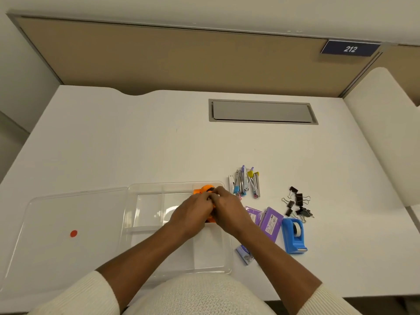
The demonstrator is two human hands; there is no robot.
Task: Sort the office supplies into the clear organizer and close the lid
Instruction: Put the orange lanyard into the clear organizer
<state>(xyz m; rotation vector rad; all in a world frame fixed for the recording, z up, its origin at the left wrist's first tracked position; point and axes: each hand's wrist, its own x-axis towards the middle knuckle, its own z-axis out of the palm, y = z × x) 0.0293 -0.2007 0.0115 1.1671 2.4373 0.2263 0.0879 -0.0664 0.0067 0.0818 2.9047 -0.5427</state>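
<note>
A clear organizer (145, 223) with several compartments lies open on the white desk, its clear lid (68, 226) folded flat to the left. My left hand (193, 212) and my right hand (227, 210) meet over the organizer's far right compartment. Both are closed around orange items (202, 189) with black parts; what they are is hidden by the fingers. To the right of the organizer lie small staplers (245, 184), purple staple boxes (270, 221), black binder clips (297, 202) and a blue tape dispenser (294, 235).
A small purple box (244, 254) lies by the organizer's near right corner. A grey cable hatch (261, 111) is set into the desk further back. A tan partition with a "212" sign (350, 48) stands behind the desk. A red dot (73, 233) marks the lid.
</note>
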